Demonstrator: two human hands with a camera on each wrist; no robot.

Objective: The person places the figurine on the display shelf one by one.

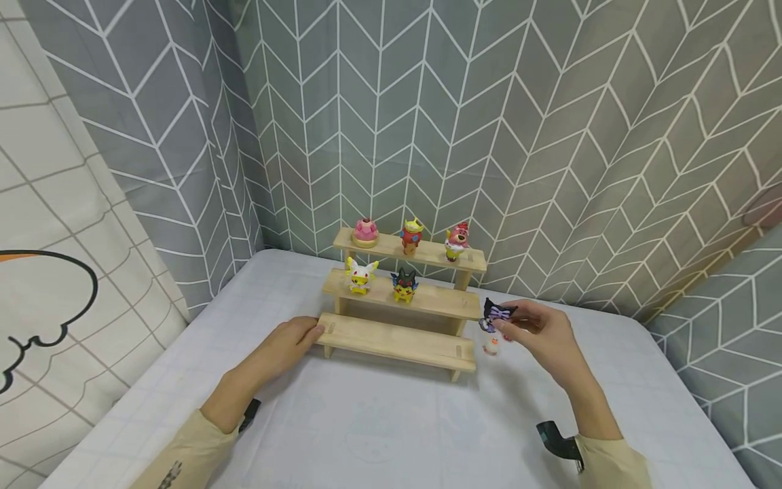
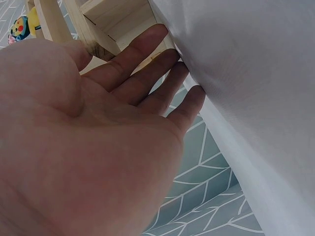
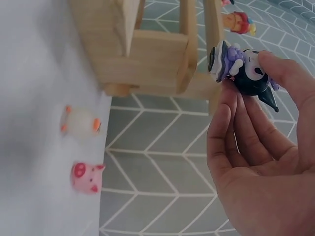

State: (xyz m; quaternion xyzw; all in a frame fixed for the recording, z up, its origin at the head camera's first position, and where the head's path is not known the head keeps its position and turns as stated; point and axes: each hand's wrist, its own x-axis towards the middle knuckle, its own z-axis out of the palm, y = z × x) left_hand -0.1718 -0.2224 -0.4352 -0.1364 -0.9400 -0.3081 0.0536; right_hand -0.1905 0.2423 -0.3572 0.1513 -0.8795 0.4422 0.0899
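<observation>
My right hand [image 1: 544,336] pinches a small figurine [image 3: 248,69] with a black pointed hood, white face and purple bows between thumb and fingers. It is held up just off the right end of a three-step wooden display stand [image 1: 397,341]. At the lowest step's left end, my left hand [image 1: 286,348] touches the wood; its fingers [image 2: 140,73] are extended and only slightly bent in the left wrist view. On the middle step stand a white-hooded yellow figurine [image 1: 359,277] and a dark-hooded yellow figurine [image 1: 404,286].
The top step bears a pink figurine [image 1: 365,233], a red-and-blue figurine [image 1: 411,238] and a pink bear-like figurine [image 1: 456,242]. On the white-covered table [image 1: 379,421], right of the stand, are a white duck-like figurine [image 3: 81,122] and a pink pig figurine [image 3: 87,177]. Patterned curtains [image 1: 391,122] hang behind.
</observation>
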